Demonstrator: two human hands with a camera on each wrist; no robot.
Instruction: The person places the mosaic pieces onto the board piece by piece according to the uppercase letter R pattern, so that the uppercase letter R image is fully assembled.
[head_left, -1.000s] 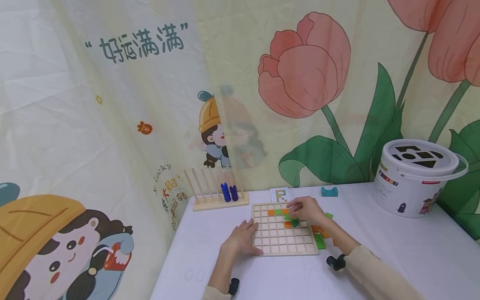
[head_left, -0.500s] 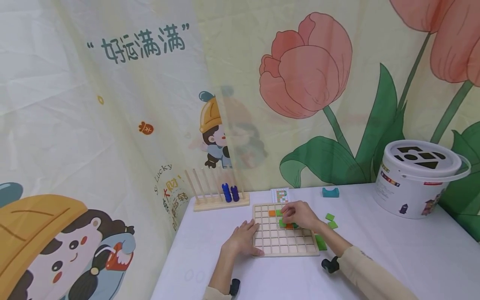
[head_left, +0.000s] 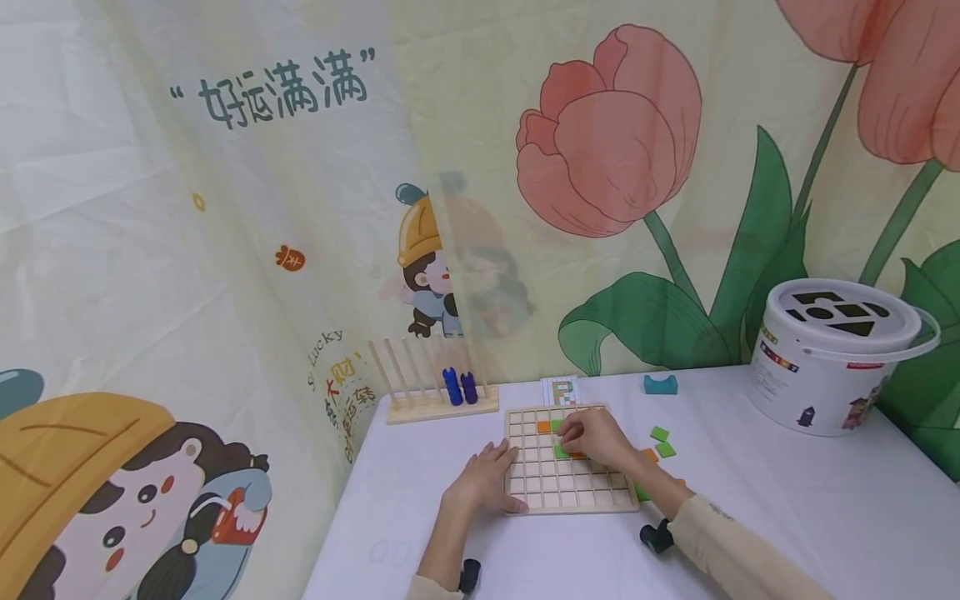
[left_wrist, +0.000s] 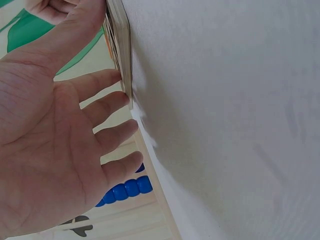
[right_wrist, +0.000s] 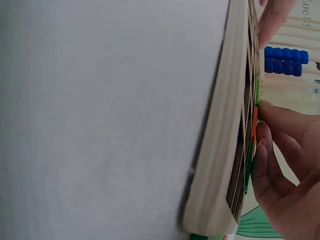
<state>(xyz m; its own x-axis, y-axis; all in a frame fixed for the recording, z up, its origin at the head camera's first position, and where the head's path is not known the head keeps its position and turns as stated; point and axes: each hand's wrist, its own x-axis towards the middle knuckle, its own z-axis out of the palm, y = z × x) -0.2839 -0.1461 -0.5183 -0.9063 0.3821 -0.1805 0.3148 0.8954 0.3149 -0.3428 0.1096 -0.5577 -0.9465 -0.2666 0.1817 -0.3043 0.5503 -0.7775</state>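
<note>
A wooden grid board (head_left: pixel 557 483) lies flat on the white table. My left hand (head_left: pixel 480 477) rests at its left side with fingers spread, fingertips along the frame; its palm (left_wrist: pixel 55 150) fills much of the left wrist view. Over the upper middle of the board, my right hand (head_left: pixel 600 437) has bent fingers and pinches a small green tile (head_left: pixel 561 452) low against the grid. Above this tile, an orange tile (head_left: pixel 543 427) and another green tile (head_left: pixel 557 425) sit in cells. In the right wrist view, the right fingertips (right_wrist: pixel 265 107) meet the tile edges.
Loose green tiles (head_left: pixel 660 434) and partly covered orange ones lie right of the board. Behind it are a pattern card (head_left: pixel 562 390), a peg rack (head_left: pixel 420 408) with blue beads and a teal block (head_left: pixel 661 384). A white bucket (head_left: pixel 825 367) stands at the right.
My right hand has brought a green tile left and down to the board's third row. Its fingers stay low over the grid. The left hand keeps its place at the board's side.
</note>
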